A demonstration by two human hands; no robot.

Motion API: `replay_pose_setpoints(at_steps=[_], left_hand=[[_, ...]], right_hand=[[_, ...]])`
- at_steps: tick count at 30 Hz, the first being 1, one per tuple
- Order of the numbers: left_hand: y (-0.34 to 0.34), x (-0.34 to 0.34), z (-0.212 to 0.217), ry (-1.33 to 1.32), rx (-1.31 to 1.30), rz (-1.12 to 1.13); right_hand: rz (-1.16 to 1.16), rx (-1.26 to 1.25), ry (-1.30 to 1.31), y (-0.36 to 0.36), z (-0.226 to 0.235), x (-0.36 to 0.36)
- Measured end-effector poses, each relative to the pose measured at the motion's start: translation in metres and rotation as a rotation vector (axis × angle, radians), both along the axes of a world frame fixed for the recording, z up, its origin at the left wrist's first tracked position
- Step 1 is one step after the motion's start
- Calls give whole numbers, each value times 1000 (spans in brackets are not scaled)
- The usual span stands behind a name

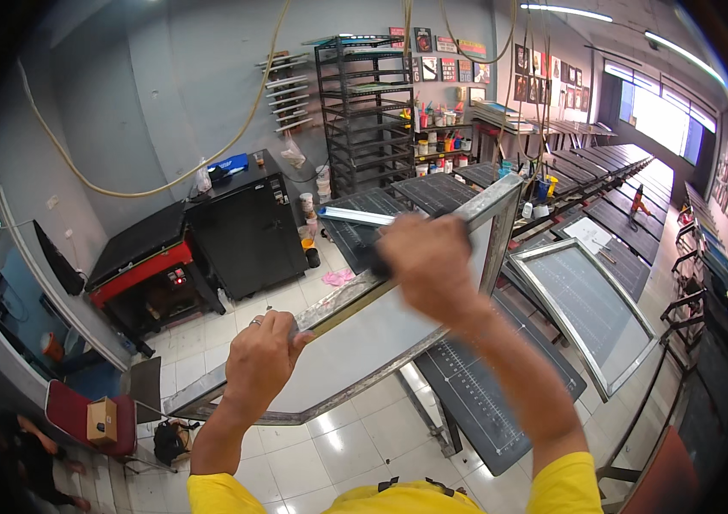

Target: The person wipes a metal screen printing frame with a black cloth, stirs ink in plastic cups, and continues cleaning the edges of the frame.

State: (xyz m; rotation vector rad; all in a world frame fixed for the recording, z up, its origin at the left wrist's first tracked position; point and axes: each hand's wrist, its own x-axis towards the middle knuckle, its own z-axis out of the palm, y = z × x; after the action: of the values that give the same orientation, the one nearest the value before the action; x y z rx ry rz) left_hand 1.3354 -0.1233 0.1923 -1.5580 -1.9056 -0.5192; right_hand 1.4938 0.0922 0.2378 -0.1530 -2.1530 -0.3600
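A screen printing frame (pixel 501 231) with pale mesh (pixel 355 355) is tilted up in front of me, its metal sides smeared and worn. My left hand (pixel 261 364), with a ring on one finger, is closed on the upper left side of this frame. Toward the far end of that side, my right hand (pixel 432 261) is closed around a dark rounded object (pixel 372 259), too blurred to name. Between the two hands a brownish strip (pixel 349 315) runs along the frame's edge. Just beyond my right hand lies a pale, straight bar (pixel 355 216) with a blue end.
Another screen frame (pixel 645 336) rests on the right, over dark printing boards (pixel 501 403). Long rows of boards stretch away behind it. A black and red machine (pixel 146 287), a tall black rack (pixel 364 111) and a red chair (pixel 68 411) stand around. A hose (pixel 158 194) hangs overhead.
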Motion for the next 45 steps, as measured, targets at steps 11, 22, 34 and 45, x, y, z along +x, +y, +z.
replay_pose_setpoints(at_steps=[11,22,34,45], left_hand=[[-9,0,-11,-24,-12,-21],[-3,1,-7,-7,-19,-27],[-7,-5,-7,-86,-50,-45],[-7,-12,-12,-56,22,-82]], right_hand=[[32,39,-13,42,29,33],[327,114,-173,-47,-18,-26],[397,154,-313,-50,-17,-20],[366,69,-156,-66,-39,-37]])
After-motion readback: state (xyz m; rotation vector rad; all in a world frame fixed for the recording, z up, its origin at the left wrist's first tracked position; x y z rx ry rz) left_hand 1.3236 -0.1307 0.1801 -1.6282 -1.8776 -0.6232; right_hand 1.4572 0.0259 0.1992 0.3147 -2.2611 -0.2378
